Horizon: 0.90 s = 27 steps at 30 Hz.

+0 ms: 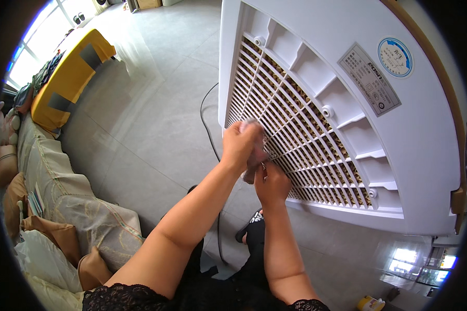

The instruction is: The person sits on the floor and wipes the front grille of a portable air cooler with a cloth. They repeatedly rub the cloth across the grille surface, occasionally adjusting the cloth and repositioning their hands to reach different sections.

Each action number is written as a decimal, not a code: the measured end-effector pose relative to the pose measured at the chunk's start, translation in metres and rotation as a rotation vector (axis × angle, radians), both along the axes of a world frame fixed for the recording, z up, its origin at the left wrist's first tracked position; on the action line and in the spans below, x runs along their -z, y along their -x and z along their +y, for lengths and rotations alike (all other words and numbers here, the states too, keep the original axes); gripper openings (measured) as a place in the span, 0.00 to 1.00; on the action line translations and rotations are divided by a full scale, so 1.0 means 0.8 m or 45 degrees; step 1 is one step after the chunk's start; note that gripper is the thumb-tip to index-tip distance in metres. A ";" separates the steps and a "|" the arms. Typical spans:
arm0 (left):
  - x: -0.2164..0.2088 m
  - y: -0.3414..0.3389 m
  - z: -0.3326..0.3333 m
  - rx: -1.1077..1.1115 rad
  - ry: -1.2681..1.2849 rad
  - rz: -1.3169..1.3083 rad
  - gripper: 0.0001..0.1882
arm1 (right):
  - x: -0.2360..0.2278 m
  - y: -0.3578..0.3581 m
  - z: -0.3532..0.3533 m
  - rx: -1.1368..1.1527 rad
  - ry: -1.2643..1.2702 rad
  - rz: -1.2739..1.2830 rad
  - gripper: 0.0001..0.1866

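Observation:
A crumpled pinkish-grey cloth [257,151] is bunched between my two hands, in front of a large white appliance [316,49], which looks like an air cooler. My left hand [237,145] closes round the cloth's upper part. Lower down and to the right, my right hand [273,182] has its fingers curled at the cloth's lower end; a small shiny bit shows by them, too small to name. Just behind both hands is the slatted white grille [301,136], with a brown honeycomb pad visible through its gaps. Whether the cloth touches the grille I cannot tell.
A black cable [208,124] runs over the grey tiled floor [140,103] behind my arms. Along the left stands a sofa [67,179] with a pale cover and cushions. Farther back is a yellow-draped piece of furniture [80,78]. A yellow container [371,302] sits at the lower right.

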State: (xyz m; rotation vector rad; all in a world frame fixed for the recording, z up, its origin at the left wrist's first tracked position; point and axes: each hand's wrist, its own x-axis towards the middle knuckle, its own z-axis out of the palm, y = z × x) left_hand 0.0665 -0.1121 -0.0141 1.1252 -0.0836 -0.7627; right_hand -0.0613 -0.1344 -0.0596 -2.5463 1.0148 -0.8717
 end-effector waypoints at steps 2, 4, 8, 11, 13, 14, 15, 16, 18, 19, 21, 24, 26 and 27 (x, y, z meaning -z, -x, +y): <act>-0.010 0.020 0.008 0.214 -0.150 0.014 0.07 | 0.002 0.005 -0.002 0.034 0.022 0.105 0.05; 0.000 0.016 0.007 0.260 -0.064 0.044 0.06 | 0.008 0.004 -0.004 0.003 0.001 0.045 0.06; -0.019 0.000 0.004 0.053 -0.010 0.132 0.06 | -0.001 -0.002 0.002 -0.010 -0.065 -0.042 0.07; -0.004 0.017 0.010 0.244 -0.156 -0.073 0.07 | 0.007 0.004 -0.001 -0.009 0.018 0.034 0.07; -0.001 0.007 0.018 0.327 -0.210 -0.042 0.08 | 0.007 0.002 0.000 -0.010 -0.031 0.056 0.07; 0.002 0.004 0.020 0.302 -0.186 -0.038 0.08 | 0.006 0.000 0.002 -0.009 -0.055 0.066 0.07; 0.006 0.000 0.022 0.278 -0.162 -0.034 0.08 | 0.006 0.000 0.004 -0.009 -0.082 0.092 0.06; 0.011 -0.007 0.019 0.169 -0.158 0.038 0.08 | 0.005 0.001 0.006 -0.010 -0.103 0.123 0.06; 0.019 -0.016 0.020 0.126 -0.061 0.093 0.09 | 0.002 0.000 0.010 -0.001 -0.135 0.124 0.06; 0.022 -0.017 0.019 0.104 -0.012 0.125 0.09 | 0.000 0.001 0.011 0.007 -0.146 0.099 0.06; 0.024 0.000 0.011 0.146 -0.125 0.084 0.10 | 0.001 0.004 0.013 0.036 -0.135 0.101 0.06; 0.059 0.025 0.008 0.129 -0.257 -0.319 0.11 | 0.007 0.013 0.022 0.092 -0.039 0.162 0.07; 0.039 0.015 0.014 0.141 -0.166 -0.233 0.09 | -0.005 0.019 0.031 0.123 -0.137 0.146 0.08; 0.027 0.007 0.015 0.142 -0.125 -0.191 0.08 | -0.008 0.020 0.033 0.133 -0.189 0.135 0.08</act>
